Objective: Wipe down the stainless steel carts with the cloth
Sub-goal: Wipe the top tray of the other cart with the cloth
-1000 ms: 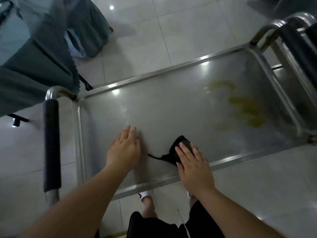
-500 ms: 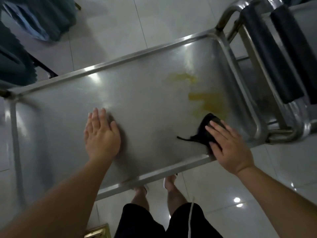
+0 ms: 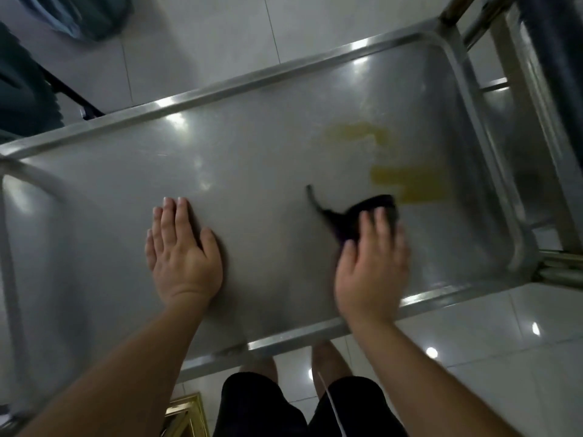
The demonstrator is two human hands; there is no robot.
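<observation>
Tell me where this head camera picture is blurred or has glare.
Head view: the right hand and the dark cloth under it are smeared by motion; the left hand is sharper. Ceiling-light glare spots the cart rim and the floor tiles; wide-angle distortion bends the rails.

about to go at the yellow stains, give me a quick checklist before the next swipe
1. Cloth under right hand: ok, straight fingers press it flat.
2. Left hand braces cart: ok, flat on the tray.
3. Stains ahead of cloth: ok, just past it.
4. Stains gone: not ok, two yellow patches show.
5. Cloth damp enough: cannot tell.
</observation>
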